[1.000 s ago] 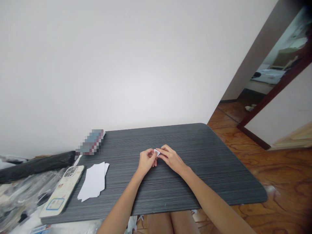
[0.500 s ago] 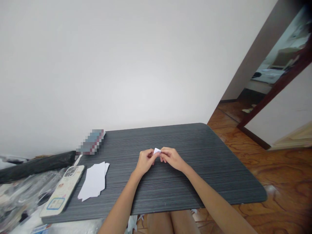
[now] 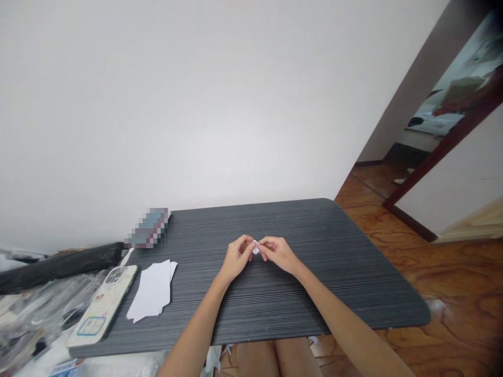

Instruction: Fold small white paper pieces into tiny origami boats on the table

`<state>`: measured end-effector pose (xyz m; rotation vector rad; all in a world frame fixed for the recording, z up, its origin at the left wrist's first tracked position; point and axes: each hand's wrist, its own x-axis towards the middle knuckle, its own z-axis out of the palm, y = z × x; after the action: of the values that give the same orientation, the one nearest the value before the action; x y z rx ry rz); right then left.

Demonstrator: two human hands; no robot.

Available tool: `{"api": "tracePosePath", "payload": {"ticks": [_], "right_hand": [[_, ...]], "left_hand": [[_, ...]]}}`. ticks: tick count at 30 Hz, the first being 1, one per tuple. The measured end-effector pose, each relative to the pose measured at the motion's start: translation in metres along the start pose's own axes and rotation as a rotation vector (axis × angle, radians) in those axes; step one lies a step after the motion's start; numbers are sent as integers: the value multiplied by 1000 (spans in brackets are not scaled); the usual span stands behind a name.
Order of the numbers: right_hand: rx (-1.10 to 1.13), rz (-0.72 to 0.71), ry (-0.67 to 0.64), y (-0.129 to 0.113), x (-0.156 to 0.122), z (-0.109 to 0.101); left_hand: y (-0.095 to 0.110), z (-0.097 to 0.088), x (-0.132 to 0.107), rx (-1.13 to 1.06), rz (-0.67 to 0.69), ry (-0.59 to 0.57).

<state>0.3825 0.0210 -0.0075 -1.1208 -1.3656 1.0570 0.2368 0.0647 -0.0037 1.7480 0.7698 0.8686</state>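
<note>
A small folded piece of white paper [image 3: 255,250] is pinched between both hands above the middle of the dark table. My left hand [image 3: 238,255] grips its left side with thumb and fingers closed. On the opposite side, my right hand [image 3: 277,253] holds it the same way, fingertips almost meeting those of the left. The fingers cover much of the paper, so its full shape is hidden. To the left lies a loose stack of white paper sheets [image 3: 151,290], untouched by either hand.
A phone in a pale case [image 3: 104,306] rests on the left edge of the dark grained table [image 3: 298,225]. Behind it is a blurred-out, book-like object [image 3: 150,228]. Plastic wrapping [image 3: 51,303] piles up at the left. A white wall [image 3: 220,104] rises behind the table.
The folded paper has turned in my fingers: its raised point no longer sticks up, and a small diamond-like part with a crease shows between the thumbs. Both hands stay in nearly the same place.
</note>
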Motion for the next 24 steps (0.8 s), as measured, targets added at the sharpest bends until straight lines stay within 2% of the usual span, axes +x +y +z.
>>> {"api": "tracePosePath", "payload": {"ticks": [7,14,20,24], "right_hand": [[-26,-10,-11,-2,-2,2],[76,97,29,-7,1,0],[30,-74,153,-3,-1,1],[50,-110,143,-1,-1,0]], "left_hand": [[2,2,-2,90,61,19],[3,7,-3,-183,-38,-73],[0,6,-1,-222,-65,-56],[-3,5,0,-186,-78,-70]]}}
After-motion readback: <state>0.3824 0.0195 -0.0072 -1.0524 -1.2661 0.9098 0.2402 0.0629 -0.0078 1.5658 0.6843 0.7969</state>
